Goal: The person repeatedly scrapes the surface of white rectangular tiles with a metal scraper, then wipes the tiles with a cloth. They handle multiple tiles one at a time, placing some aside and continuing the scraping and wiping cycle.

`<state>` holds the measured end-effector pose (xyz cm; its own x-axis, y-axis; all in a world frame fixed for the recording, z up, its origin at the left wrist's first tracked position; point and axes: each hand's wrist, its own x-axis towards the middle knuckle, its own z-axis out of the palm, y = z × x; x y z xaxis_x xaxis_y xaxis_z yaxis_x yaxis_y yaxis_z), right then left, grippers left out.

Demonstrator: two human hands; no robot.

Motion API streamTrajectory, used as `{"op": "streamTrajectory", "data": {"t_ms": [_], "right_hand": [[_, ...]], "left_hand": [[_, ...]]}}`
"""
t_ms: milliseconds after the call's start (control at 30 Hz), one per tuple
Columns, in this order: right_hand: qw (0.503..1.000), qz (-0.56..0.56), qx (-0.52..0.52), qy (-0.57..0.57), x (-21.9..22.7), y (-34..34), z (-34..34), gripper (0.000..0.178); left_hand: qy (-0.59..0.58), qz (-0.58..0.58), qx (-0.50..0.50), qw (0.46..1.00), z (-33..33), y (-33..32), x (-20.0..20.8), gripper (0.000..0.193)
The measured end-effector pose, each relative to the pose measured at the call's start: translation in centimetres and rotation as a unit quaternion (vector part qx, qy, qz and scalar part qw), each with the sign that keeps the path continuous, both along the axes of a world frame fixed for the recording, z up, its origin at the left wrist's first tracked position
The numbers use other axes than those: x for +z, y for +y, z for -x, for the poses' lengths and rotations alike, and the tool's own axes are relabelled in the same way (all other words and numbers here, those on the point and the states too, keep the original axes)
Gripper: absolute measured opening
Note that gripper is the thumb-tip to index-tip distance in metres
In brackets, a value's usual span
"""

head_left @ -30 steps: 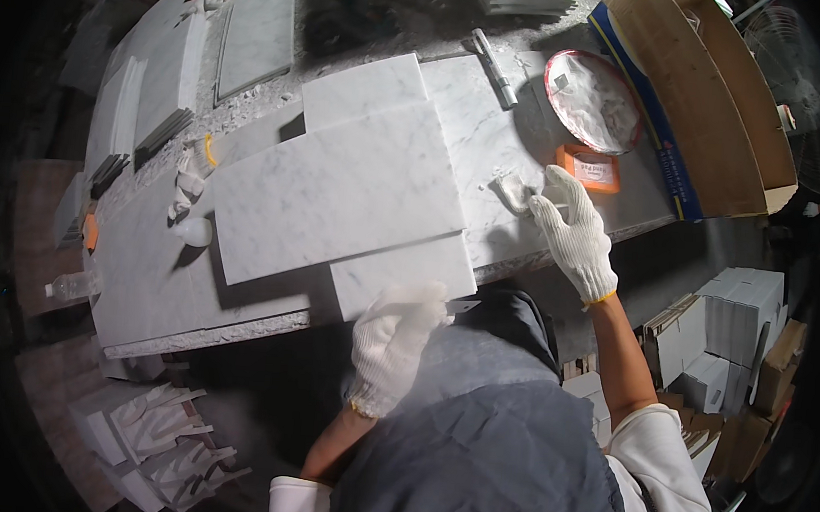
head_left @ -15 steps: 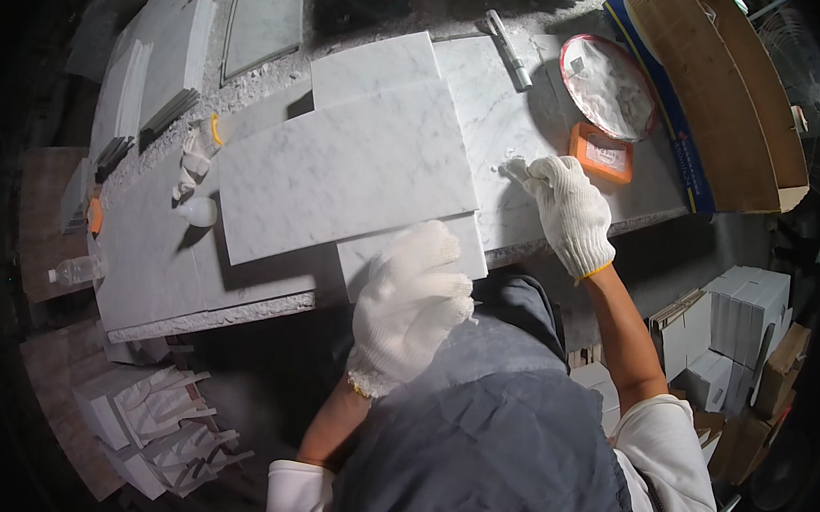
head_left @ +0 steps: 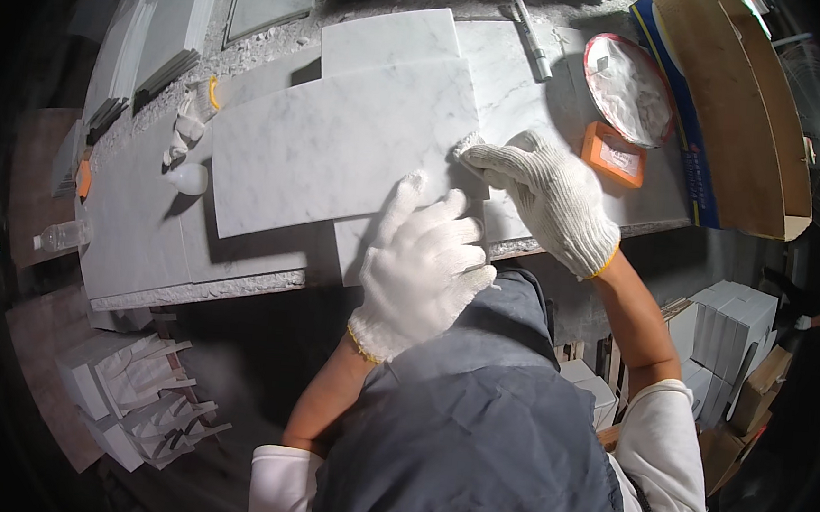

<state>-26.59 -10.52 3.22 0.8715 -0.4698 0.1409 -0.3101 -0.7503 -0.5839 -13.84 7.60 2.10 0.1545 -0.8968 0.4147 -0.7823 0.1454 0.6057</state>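
My left hand [head_left: 423, 271], in a white knit glove, is open with its fingers spread at the near edge of a large grey-veined marble tile [head_left: 332, 141]. My right hand [head_left: 552, 195], gloved the same way, is closed in a pinch at that tile's right edge. What its fingertips hold, if anything, I cannot make out. The large tile lies across other slabs: a paler tile [head_left: 392, 41] shows beyond its far edge, and a corner of another slab [head_left: 348, 249] shows below its near edge.
Right of the tile lie an orange box [head_left: 614, 154], a red-rimmed round dish [head_left: 628, 89] with white contents, a marker [head_left: 532, 38] and a long cardboard box [head_left: 725, 107]. A crumpled glove [head_left: 189, 122] and small white bottle [head_left: 187, 179] are on the left, near stacked tiles [head_left: 174, 25].
My right hand has moved left from beside the orange box to the large tile's right edge. My left hand's fingers have spread apart.
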Motion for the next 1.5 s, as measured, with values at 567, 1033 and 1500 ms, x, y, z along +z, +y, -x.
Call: {"op": "streamTrajectory", "data": {"t_ms": [567,1033,1500], "right_hand": [[0.981,0.184,0.018,0.055,0.4,-1.7,-2.3,0.034],[0.987,0.133,0.048,0.075,1.4,-1.4,-0.7,0.039],[0.988,0.083,-0.128,0.023,-3.4,-2.3,4.4,0.030]], "left_hand": [[0.026,0.016,0.013,0.999,-0.2,-0.2,-0.2,0.020],[0.030,-0.007,0.024,0.999,-0.3,-0.1,-0.1,0.017],[0.193,-0.062,0.040,0.978,0.0,1.7,0.9,0.012]]}}
